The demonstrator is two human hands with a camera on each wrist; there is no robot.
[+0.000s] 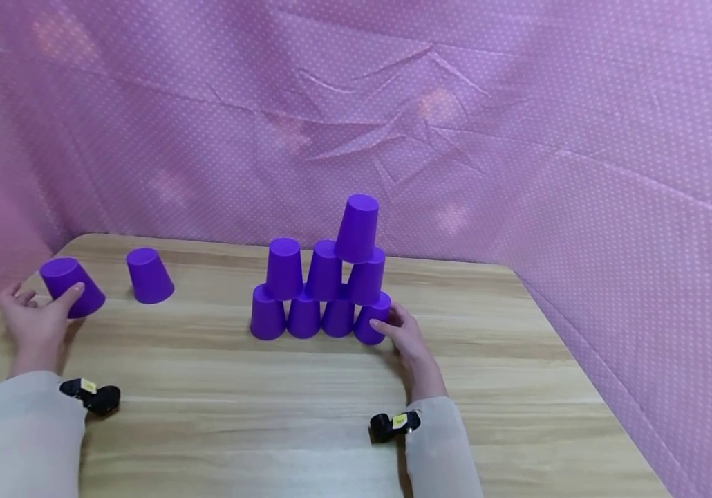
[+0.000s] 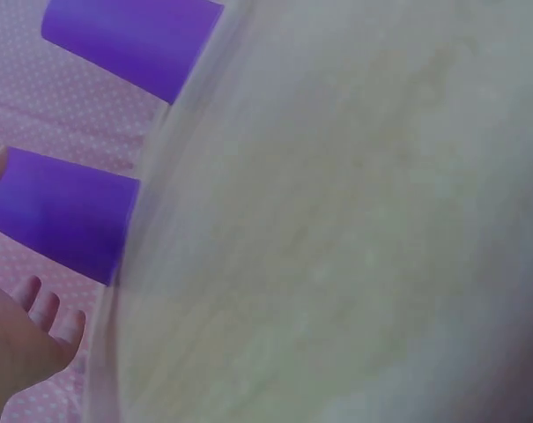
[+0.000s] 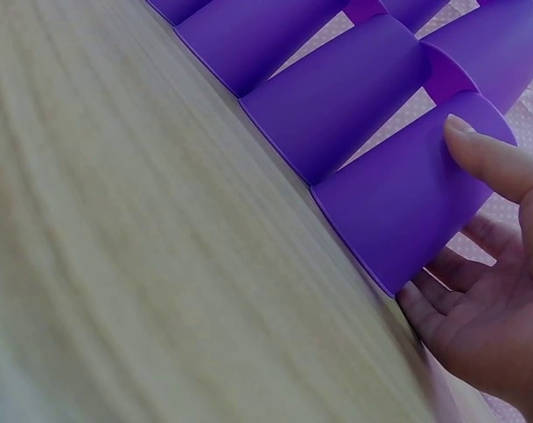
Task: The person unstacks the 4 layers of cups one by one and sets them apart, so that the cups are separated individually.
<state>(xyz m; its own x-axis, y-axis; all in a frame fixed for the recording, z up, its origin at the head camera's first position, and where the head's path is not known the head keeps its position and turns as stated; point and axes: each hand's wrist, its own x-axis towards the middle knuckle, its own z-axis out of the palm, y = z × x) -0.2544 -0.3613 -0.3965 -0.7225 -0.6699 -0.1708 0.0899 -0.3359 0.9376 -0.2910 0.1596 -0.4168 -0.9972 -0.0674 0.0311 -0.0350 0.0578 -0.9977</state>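
Upside-down purple cups form a stack in the head view: several along the bottom row, three above, and a single top cup (image 1: 357,229) over the right part of that row. My right hand (image 1: 408,339) holds the rightmost bottom cup (image 3: 407,198), thumb on its near side and fingers around its far side. At the far left, my left hand (image 1: 35,321) is at a separate purple cup (image 1: 79,287). Its thumb touches that cup, while the other fingers are spread apart from it in the left wrist view. Another upside-down cup (image 1: 149,277) stands just right of it.
All the cups stand on a light wood-grain table (image 1: 238,415). A pink dotted cloth (image 1: 331,104) hangs behind and along the sides. Each sleeve carries a small black wrist camera, one on the left (image 1: 91,395) and one on the right (image 1: 393,425).
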